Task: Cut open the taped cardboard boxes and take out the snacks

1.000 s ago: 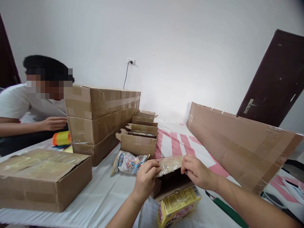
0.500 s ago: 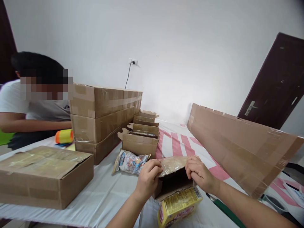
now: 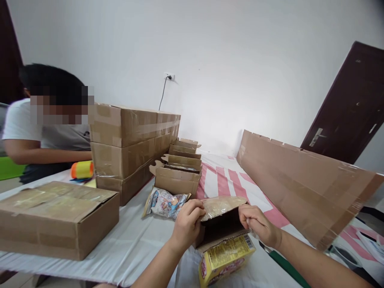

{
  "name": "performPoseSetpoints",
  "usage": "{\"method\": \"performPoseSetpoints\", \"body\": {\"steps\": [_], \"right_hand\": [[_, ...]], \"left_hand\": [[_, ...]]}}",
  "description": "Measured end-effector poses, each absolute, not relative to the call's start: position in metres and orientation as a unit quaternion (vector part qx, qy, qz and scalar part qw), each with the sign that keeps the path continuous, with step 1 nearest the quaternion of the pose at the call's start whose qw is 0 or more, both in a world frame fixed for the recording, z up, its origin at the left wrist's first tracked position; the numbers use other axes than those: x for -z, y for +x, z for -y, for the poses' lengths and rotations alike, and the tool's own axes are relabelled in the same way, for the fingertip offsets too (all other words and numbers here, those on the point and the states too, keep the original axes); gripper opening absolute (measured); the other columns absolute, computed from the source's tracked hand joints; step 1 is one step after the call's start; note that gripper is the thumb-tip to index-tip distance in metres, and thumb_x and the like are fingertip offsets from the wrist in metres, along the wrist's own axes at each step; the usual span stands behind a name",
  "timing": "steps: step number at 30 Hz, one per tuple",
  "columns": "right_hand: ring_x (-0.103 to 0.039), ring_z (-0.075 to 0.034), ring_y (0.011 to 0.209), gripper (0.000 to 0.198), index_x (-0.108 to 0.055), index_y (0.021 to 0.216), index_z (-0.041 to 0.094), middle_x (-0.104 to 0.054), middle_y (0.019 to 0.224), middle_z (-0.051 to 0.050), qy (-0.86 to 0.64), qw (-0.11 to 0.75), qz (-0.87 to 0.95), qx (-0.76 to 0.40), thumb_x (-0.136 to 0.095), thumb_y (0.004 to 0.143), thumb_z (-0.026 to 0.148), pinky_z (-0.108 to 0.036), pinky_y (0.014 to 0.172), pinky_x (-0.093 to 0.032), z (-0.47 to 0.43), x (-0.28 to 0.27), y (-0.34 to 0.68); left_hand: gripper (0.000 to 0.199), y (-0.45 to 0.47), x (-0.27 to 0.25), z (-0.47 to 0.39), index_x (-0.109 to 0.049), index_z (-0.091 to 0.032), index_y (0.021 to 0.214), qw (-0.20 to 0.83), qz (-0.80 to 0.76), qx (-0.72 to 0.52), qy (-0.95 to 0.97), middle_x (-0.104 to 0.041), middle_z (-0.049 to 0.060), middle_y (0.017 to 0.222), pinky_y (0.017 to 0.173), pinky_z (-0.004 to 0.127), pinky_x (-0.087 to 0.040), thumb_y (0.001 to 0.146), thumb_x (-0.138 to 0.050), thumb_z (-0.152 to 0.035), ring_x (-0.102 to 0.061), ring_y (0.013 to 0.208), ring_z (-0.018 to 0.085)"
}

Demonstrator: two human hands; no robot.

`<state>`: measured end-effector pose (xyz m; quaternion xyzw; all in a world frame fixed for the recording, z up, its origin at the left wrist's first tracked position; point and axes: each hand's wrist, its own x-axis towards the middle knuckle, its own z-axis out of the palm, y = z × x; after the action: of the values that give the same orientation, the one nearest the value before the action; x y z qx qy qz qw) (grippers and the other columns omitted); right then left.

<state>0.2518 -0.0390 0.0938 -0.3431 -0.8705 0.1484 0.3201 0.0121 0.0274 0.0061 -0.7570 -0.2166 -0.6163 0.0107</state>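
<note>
A small cardboard box point(image 3: 223, 208) with clear tape on its top stands before me, its open side facing me and dark inside. My left hand point(image 3: 189, 222) is closed on the box's upper left edge. At the upper right edge, my right hand point(image 3: 261, 226) is closed, fingers curled at the box's corner; whether tape or a flap is in the fingers is hard to see. Just below the opening lies a yellow printed carton point(image 3: 229, 258). A printed snack bag point(image 3: 168, 203) rests beyond my left hand.
Opened cardboard boxes point(image 3: 177, 180) run in a row toward the wall. Left of them rises a stack of taped boxes point(image 3: 108, 146). A closed box point(image 3: 57, 224) sits front left, near a co-worker point(image 3: 60, 136). A long cardboard panel point(image 3: 300, 184) stands at right, a green-handled tool point(image 3: 286, 268) near my forearm.
My right hand has moved slightly right, its fingers curling tighter, and the box's right top corner shows more. My left hand keeps its hold. The view has shifted a little.
</note>
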Motion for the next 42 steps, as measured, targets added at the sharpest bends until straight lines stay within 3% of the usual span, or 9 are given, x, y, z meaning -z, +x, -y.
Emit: {"method": "performPoseSetpoints", "body": {"steps": [8,14,18,20,23,29,38,42], "right_hand": [[-0.04,-0.014,0.056,0.022,-0.033,0.063,0.023,-0.042,0.058,0.002,-0.365,0.259,0.89,-0.087,-0.031,0.085,0.025,-0.03,0.059,-0.033,0.042,-0.096,0.244],[-0.029,-0.01,0.047,0.05,-0.021,0.054,0.022,-0.027,0.049,0.006,-0.444,0.254,0.859,-0.012,-0.043,0.089,0.05,-0.028,0.05,-0.023,0.035,-0.08,0.244],[-0.043,-0.014,0.059,0.037,-0.041,0.061,0.021,-0.046,0.059,0.001,-0.431,0.292,0.846,0.114,-0.044,0.095,0.036,-0.029,0.059,-0.033,0.032,-0.077,0.238],[-0.05,-0.018,0.073,0.022,-0.053,0.077,0.02,-0.057,0.074,-0.004,-0.383,0.295,0.864,0.14,-0.044,0.095,0.027,-0.032,0.07,-0.038,0.03,-0.079,0.233],[-0.053,-0.022,0.087,0.009,-0.058,0.095,0.019,-0.063,0.09,-0.007,-0.35,0.265,0.885,0.157,-0.049,0.093,0.019,-0.036,0.079,-0.04,0.028,-0.082,0.224],[-0.053,-0.022,0.081,0.014,-0.06,0.088,0.018,-0.064,0.085,-0.007,-0.358,0.212,0.89,0.188,-0.047,0.092,0.016,-0.036,0.075,-0.041,0.022,-0.087,0.217],[-0.061,-0.019,0.079,0.01,-0.063,0.081,0.019,-0.069,0.083,-0.004,-0.395,0.062,0.914,0.072,-0.054,0.085,0.016,-0.03,0.074,-0.045,0.007,-0.106,0.216],[-0.061,-0.019,0.08,0.011,-0.063,0.08,0.019,-0.069,0.083,-0.004,-0.422,0.058,0.903,0.044,-0.053,0.085,0.016,-0.029,0.073,-0.044,0.006,-0.107,0.214]], "left_hand": [[0.024,0.012,-0.006,-0.026,-0.058,-0.021,0.079,0.018,0.224,0.613,-0.758,-0.063,0.006,0.085,0.073,0.032,-0.051,0.083,-0.041,-0.005,-0.06,0.084,0.018],[0.024,0.011,-0.004,-0.026,-0.056,-0.02,0.082,0.016,0.225,0.599,-0.768,-0.061,0.007,0.089,0.075,0.034,-0.05,0.079,-0.042,-0.001,-0.058,0.087,0.019],[0.025,0.011,-0.004,-0.025,-0.055,-0.02,0.084,0.013,0.226,0.595,-0.771,-0.061,0.007,0.091,0.075,0.035,-0.049,0.076,-0.044,0.0,-0.057,0.087,0.02],[0.022,0.012,-0.006,-0.023,-0.056,-0.02,0.087,0.013,0.228,0.589,-0.775,-0.06,0.007,0.092,0.076,0.035,-0.049,0.077,-0.048,-0.002,-0.057,0.088,0.021],[0.012,0.012,-0.009,-0.02,-0.057,-0.02,0.09,0.015,0.234,0.581,-0.779,-0.06,0.008,0.094,0.077,0.036,-0.049,0.082,-0.057,-0.011,-0.057,0.089,0.021],[0.015,0.015,-0.012,-0.016,-0.063,-0.022,0.091,0.046,0.2,0.595,-0.777,-0.06,0.005,0.088,0.081,0.035,-0.047,0.087,-0.054,-0.011,-0.057,0.093,0.02],[0.021,0.024,-0.005,-0.018,-0.061,-0.019,0.08,0.059,0.172,0.591,-0.786,-0.059,0.003,0.081,0.077,0.033,-0.046,0.088,-0.048,-0.006,-0.054,0.085,0.017],[0.023,0.024,-0.004,-0.02,-0.058,-0.019,0.078,0.055,0.169,0.595,-0.784,-0.057,0.003,0.083,0.078,0.033,-0.047,0.086,-0.047,-0.002,-0.053,0.085,0.016]]}}
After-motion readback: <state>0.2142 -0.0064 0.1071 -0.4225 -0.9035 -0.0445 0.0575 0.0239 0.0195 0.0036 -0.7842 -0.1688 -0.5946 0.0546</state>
